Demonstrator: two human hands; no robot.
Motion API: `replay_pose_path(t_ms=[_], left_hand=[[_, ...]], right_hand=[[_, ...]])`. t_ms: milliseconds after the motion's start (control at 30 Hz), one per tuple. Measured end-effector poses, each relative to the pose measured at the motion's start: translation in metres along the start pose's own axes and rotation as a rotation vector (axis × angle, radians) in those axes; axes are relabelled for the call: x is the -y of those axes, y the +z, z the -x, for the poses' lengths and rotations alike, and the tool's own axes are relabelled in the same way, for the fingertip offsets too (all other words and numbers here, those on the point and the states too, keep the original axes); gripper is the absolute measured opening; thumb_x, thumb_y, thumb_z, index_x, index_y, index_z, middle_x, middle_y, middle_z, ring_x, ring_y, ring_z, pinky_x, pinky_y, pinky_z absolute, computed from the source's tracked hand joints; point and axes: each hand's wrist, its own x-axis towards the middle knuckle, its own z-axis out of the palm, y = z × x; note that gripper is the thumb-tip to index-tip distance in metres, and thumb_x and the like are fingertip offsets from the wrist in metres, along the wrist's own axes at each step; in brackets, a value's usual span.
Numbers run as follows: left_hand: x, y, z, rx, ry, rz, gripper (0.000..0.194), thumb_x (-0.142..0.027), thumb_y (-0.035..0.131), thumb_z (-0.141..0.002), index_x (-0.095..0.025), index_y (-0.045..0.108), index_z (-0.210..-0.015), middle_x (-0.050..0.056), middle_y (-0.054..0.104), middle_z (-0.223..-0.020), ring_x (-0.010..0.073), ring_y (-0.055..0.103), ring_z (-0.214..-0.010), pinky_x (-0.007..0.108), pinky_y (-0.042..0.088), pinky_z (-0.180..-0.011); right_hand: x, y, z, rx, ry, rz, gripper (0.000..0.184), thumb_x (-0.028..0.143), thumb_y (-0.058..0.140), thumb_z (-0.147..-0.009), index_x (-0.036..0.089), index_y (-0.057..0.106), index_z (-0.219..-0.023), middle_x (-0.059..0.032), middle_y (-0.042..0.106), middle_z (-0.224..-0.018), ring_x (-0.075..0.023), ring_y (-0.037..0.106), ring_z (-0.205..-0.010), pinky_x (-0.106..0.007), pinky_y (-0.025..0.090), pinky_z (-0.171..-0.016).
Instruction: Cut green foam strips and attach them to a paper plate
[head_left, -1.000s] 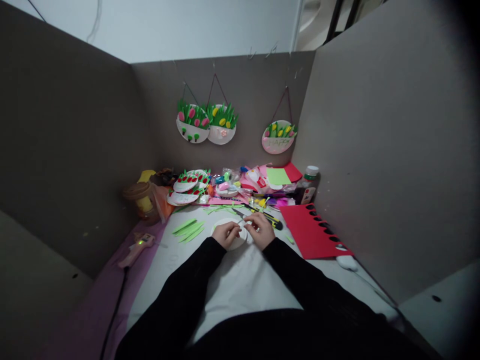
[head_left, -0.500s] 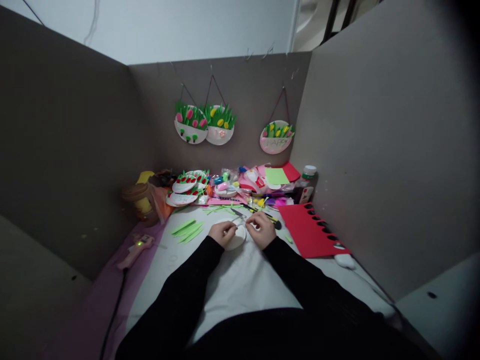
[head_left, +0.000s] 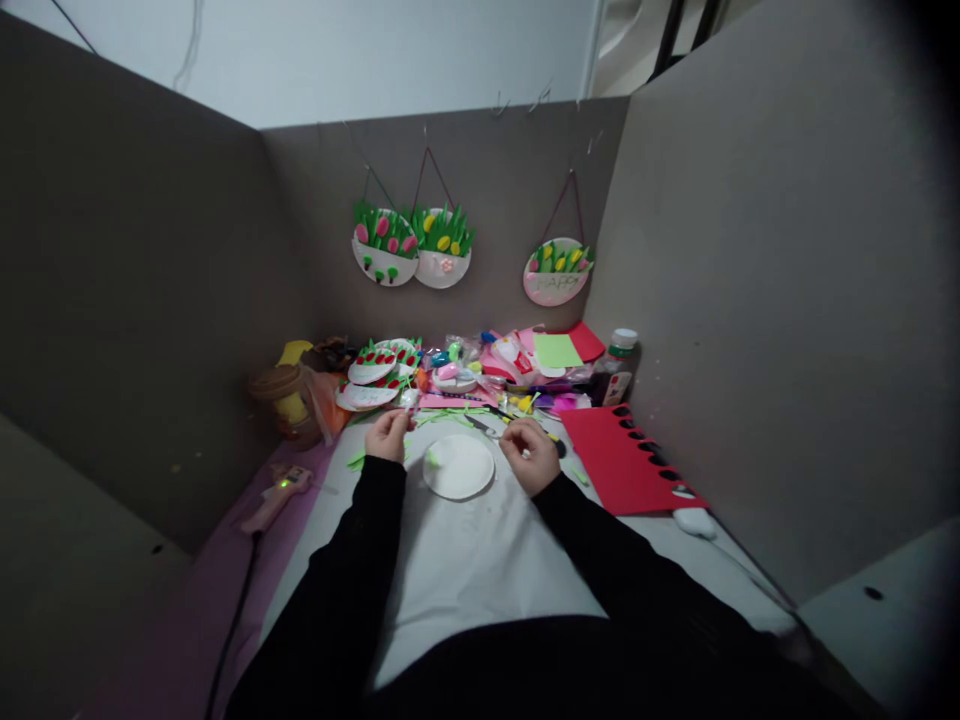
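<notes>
A round white paper plate (head_left: 461,470) lies on the white table cover between my hands, with a pale green mark or scrap near its left edge. My left hand (head_left: 386,437) is closed in a pinch up and left of the plate, above green paper strips (head_left: 357,462) that it partly hides. What its fingertips hold, if anything, is too small to name. To the plate's right, my right hand (head_left: 529,457) is curled with thumb and fingers together; a tiny whitish bit shows at the fingertips. Scissors (head_left: 480,426) lie just beyond, beside the right fingers.
Red paper with cut-out edges (head_left: 626,460) lies at right. A pink glue gun (head_left: 277,498) with a lit display and black cord rests at left. Decorated plates (head_left: 369,395) and craft supplies crowd the back. Flower plates (head_left: 556,285) hang on the grey partition.
My left hand has moved left, away from the right hand and off the plate, uncovering it. My right hand has stayed nearly in place. The view has shifted slightly.
</notes>
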Motion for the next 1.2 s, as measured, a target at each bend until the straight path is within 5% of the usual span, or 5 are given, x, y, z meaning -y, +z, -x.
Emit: replay_pose_path(t_ms=[333,467,633,800,1200], left_hand=[[0.008,0.023,0.03,0.725,-0.078,0.082,0.039,-0.051,0.062,-0.068,-0.013,0.064,-0.075,0.007,0.066,-0.071,0.017,0.061,-0.069,0.03,0.048,-0.069],[0.007,0.016,0.02,0.555,0.024,-0.052,0.034,-0.042,0.058,-0.074,-0.014,0.066,-0.091,0.01,0.067,-0.09,0.0185,0.062,-0.079,0.031,0.049,-0.072],[0.004,-0.041,-0.02,0.225,0.136,-0.716,0.021,-0.026,0.056,-0.071,-0.015,0.067,-0.085,0.008,0.066,-0.088,0.0165,0.059,-0.072,0.027,0.046,-0.067],[0.013,-0.081,-0.035,0.463,-0.018,-1.112,0.015,-0.031,0.063,-0.063,-0.018,0.068,-0.07,0.003,0.066,-0.069,0.0174,0.058,-0.067,0.024,0.04,-0.058],[0.016,-0.065,-0.027,0.543,-0.136,-1.235,0.025,-0.032,0.065,-0.062,-0.016,0.064,-0.082,0.005,0.068,-0.082,0.0187,0.06,-0.078,0.024,0.04,-0.063]], right_hand=[[-0.017,0.014,0.011,0.045,0.183,-0.088,0.032,0.023,0.053,-0.076,0.02,0.057,-0.107,-0.0046,0.063,-0.089,-0.0134,0.057,-0.068,-0.026,0.048,-0.058],[-0.021,0.014,0.011,0.046,0.296,-0.228,0.031,0.031,0.059,-0.073,0.018,0.059,-0.101,-0.0031,0.063,-0.076,-0.0149,0.06,-0.066,-0.026,0.049,-0.057],[-0.035,0.007,0.004,-0.05,0.284,-0.056,0.023,0.033,0.057,-0.073,0.018,0.062,-0.09,-0.0044,0.066,-0.078,-0.0169,0.061,-0.069,-0.029,0.05,-0.063],[-0.052,0.001,-0.002,-0.003,0.236,0.241,0.019,0.027,0.053,-0.073,0.019,0.064,-0.087,-0.0046,0.068,-0.082,-0.0185,0.061,-0.073,-0.03,0.048,-0.068],[-0.062,0.009,-0.005,0.305,0.193,0.546,0.04,0.018,0.055,-0.072,0.019,0.057,-0.112,-0.009,0.063,-0.108,-0.0252,0.055,-0.097,-0.037,0.042,-0.084]])
